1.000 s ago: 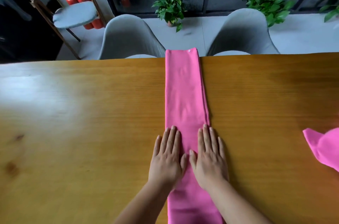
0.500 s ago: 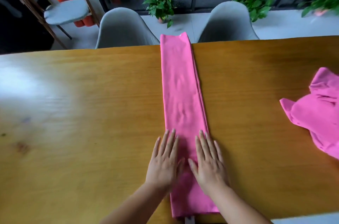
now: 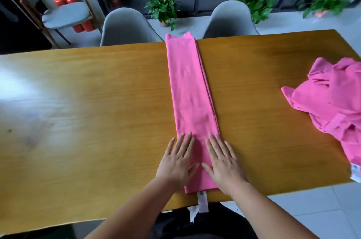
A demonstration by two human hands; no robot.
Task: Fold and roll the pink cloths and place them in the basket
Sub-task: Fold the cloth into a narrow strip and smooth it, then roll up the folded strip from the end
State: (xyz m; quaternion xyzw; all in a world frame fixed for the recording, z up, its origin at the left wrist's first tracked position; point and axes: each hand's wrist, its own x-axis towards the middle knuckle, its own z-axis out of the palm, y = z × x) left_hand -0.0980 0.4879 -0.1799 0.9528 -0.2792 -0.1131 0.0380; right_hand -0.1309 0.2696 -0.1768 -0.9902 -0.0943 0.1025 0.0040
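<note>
— Pink cloth (image 3: 192, 101), folded into one long, narrow strip. It lies flat down the middle of the table (image 3: 88, 101), its far end poking just past the far edge and its near end just short of the near edge.

— What's the fabric like?

— Soft and matte, with faint wrinkles. The folded layers show stacked along the right side. A white label (image 3: 202, 201) hangs from the near end over the table's edge.

— And the hands?

— Both are on the near part of the strip, palms down. The left hand (image 3: 178, 162) has straight, slightly spread fingers and lies across the strip's left edge, partly on the wood. The right hand (image 3: 224, 164) does the same on the right edge. The thumbs point toward each other with a band of pink between them.

— Are they gripping it?

— Neither hand curls round it; both press flat.

— What's around them?

— Glossy yellow-brown wood with a visible grain and glare at the left. A crumpled pink heap (image 3: 332, 105) sits at the table's right end, well apart from the strip. Beyond the table stand rounded grey chairs (image 3: 125, 27) and leafy green plants (image 3: 162, 6) on a pale floor.
</note>
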